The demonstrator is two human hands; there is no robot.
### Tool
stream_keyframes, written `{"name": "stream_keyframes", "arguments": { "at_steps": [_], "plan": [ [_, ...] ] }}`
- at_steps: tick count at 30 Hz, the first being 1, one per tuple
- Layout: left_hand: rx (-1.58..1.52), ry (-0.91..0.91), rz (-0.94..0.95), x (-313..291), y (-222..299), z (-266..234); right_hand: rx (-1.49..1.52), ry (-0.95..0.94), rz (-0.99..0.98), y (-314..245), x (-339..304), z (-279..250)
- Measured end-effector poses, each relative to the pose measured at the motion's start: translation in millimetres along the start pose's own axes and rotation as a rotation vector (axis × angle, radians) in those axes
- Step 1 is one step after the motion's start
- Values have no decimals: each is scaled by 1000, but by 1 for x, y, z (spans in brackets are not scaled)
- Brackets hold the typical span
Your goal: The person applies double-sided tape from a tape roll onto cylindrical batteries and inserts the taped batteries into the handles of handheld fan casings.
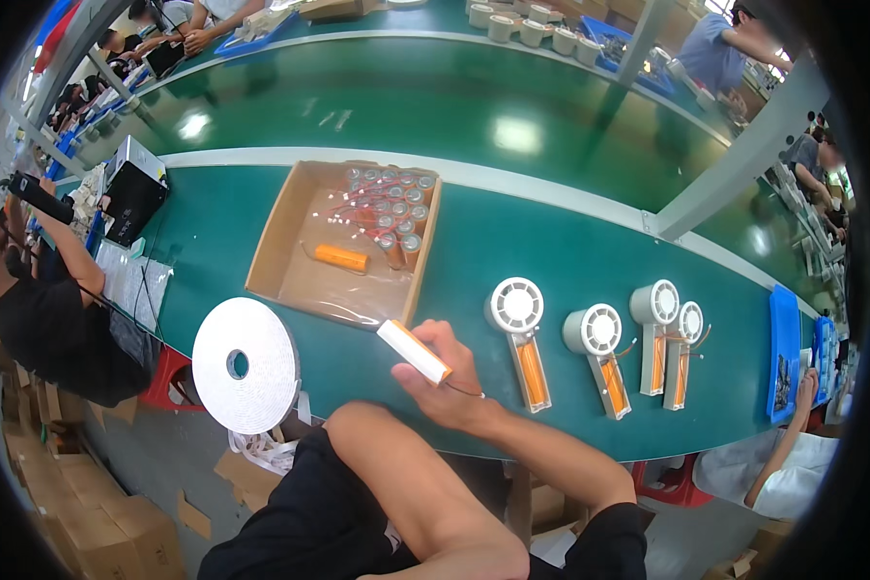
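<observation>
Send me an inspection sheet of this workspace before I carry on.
Surface: green tabletop, pale-edged along its far side.
Job's things: right hand's orange-and-white pack; cardboard box with one lying orange pack and upright orange cylinders; white roll; four white fan units.
Clutter: cartons on the floor, lower left.
Hands: right hand grips its pack; left hand not in view.
Cables: thin red wires in the box.
Surroundings: co-workers left and right; others farther off.

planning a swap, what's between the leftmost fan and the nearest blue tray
Three more white fans lie between the leftmost fan and the blue tray, in the head view.
</observation>
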State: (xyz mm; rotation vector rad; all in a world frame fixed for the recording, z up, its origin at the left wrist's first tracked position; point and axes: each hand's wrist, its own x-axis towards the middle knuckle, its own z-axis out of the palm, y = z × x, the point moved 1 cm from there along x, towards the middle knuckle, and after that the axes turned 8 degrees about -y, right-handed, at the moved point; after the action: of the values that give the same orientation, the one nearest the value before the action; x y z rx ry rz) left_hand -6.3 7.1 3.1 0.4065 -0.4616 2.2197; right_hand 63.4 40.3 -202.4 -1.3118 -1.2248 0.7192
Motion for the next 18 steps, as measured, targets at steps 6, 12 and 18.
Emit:
{"name": "stream_keyframes", "arguments": {
  "at_steps": [6,12,18],
  "plan": [
    [509,-185,144,-4,1,-3,-56,-16,-6,-1,-7,-12],
    [464,-188,106,-5,0,-5,-47,-6,-9,0,-7,-12],
    [442,-257,57,-3,4,-8,-54,-12,-16,0,-6,-11]
  ]
}}
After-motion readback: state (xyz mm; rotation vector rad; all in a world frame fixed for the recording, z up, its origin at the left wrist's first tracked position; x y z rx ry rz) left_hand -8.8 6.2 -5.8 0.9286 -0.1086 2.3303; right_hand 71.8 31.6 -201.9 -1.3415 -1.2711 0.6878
